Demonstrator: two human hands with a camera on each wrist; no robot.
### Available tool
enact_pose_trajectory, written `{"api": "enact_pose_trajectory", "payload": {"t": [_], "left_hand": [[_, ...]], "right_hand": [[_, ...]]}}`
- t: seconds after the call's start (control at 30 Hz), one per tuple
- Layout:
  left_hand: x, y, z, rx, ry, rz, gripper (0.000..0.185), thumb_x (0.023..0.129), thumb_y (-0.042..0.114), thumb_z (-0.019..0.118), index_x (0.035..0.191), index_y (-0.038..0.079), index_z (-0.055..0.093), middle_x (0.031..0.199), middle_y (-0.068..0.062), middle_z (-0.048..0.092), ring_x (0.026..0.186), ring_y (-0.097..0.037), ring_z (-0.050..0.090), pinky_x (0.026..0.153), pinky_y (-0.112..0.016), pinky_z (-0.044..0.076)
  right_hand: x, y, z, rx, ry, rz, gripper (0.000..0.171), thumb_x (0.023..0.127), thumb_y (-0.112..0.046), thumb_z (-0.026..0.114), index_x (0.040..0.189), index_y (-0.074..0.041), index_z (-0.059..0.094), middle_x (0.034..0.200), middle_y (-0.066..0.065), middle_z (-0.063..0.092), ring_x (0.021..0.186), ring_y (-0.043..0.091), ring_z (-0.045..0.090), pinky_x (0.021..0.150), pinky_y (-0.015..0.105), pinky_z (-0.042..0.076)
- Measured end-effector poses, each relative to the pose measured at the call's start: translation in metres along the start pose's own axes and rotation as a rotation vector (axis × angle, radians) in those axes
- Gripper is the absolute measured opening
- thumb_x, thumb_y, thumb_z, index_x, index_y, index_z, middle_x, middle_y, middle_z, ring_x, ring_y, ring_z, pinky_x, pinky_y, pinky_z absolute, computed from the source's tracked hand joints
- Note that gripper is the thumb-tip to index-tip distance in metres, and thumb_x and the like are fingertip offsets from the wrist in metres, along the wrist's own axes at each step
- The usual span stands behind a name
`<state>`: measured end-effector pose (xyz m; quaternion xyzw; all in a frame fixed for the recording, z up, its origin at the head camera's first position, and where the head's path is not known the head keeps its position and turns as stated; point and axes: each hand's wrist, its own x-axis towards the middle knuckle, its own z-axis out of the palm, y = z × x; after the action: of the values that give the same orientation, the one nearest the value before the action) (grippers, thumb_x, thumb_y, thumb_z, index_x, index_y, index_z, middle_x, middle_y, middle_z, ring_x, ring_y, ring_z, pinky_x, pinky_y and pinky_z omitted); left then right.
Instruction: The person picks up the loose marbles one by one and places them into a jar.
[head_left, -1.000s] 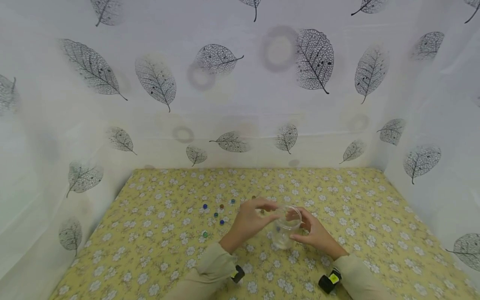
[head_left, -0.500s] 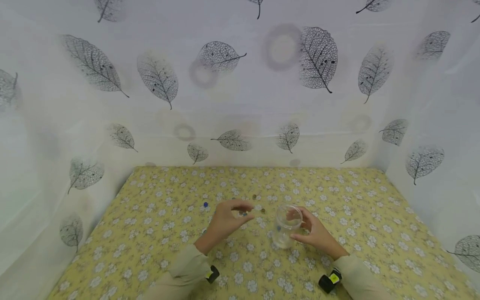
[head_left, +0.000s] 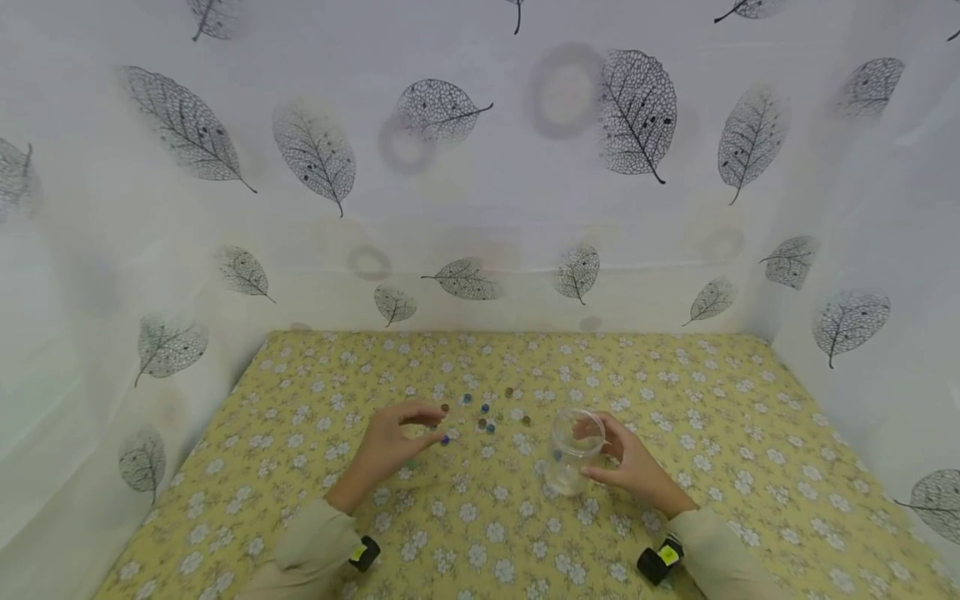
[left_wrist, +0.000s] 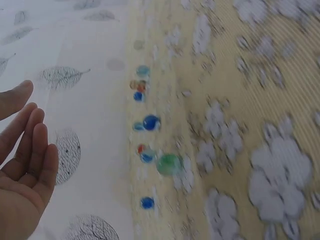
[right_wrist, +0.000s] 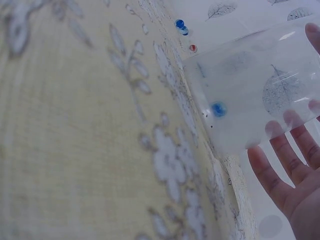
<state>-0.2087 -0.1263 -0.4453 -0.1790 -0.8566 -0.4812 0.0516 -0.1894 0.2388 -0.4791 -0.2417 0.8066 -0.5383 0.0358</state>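
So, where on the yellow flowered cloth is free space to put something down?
The yellow flowered cloth is bare right of the clear plastic cup, up to the white leaf-print curtain, and along its far edge. It is crowded with small coloured glass marbles between the left hand and the cup.

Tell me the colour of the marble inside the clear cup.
Blue; the marble shows best through the cup wall in the right wrist view.

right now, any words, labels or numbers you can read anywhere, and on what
None can be read.
Yellow tag on the left wrist camera: too small to tell whether it bears text.
Yellow tag on the right wrist camera: the same, too small.
Cup, marbles, tablecloth and leaf-print curtain: no lettering shows, only flower and leaf patterns.
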Motion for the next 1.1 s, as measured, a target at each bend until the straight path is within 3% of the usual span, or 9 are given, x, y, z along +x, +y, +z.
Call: {"api": "enact_pose_trajectory", "payload": {"t": [0.1,0.23,0.47,0.6,1.1], "left_hand": [[-0.005,-0.005,-0.008,0.005,-0.02,-0.057,0.023,0.078,0.013,0.076,0.101,0.017,0.071,0.103,-0.001,0.069,0.094,-0.022,0.065,0.083,-0.043,0.054],[-0.013,-0.012,-0.014,0.045,-0.052,-0.12,0.023,0.079,0.016,0.075,0.102,0.011,0.071,0.102,-0.002,0.069,0.094,-0.021,0.064,0.079,-0.032,0.054],[-0.023,-0.024,-0.018,0.099,-0.105,-0.131,0.023,0.079,0.016,0.075,0.101,0.01,0.071,0.1,-0.004,0.07,0.09,-0.019,0.065,0.075,-0.024,0.053],[-0.026,-0.027,-0.016,0.107,-0.126,-0.175,0.021,0.077,0.012,0.076,0.098,0.01,0.071,0.097,-0.005,0.07,0.088,-0.019,0.065,0.073,-0.023,0.054],[-0.025,-0.034,-0.017,0.137,-0.183,-0.188,0.025,0.073,0.011,0.079,0.096,0.008,0.07,0.09,-0.003,0.069,0.075,-0.008,0.061,0.065,-0.018,0.051]], "right_hand": [[0.0,0.0,0.0,-0.001,0.0,-0.005,0.065,0.084,0.0,0.066,0.14,0.001,0.034,0.129,0.022,0.049,0.113,0.023,0.057,0.088,0.024,0.05],[0.001,-0.001,0.001,0.0,-0.001,-0.003,0.065,0.084,0.001,0.066,0.14,0.001,0.034,0.129,0.022,0.048,0.112,0.031,0.056,0.088,0.025,0.05],[0.0,-0.002,0.001,-0.011,0.003,-0.025,0.065,0.083,-0.002,0.068,0.139,0.002,0.035,0.128,0.021,0.049,0.112,0.023,0.057,0.088,0.024,0.05],[0.0,-0.001,0.001,-0.019,0.003,-0.056,0.065,0.083,-0.002,0.069,0.138,0.004,0.035,0.127,0.022,0.05,0.112,0.017,0.057,0.088,0.024,0.05],[0.0,0.0,0.001,-0.007,0.002,-0.054,0.064,0.083,-0.001,0.068,0.138,0.002,0.036,0.127,0.022,0.05,0.112,0.013,0.056,0.089,0.024,0.049]]}}
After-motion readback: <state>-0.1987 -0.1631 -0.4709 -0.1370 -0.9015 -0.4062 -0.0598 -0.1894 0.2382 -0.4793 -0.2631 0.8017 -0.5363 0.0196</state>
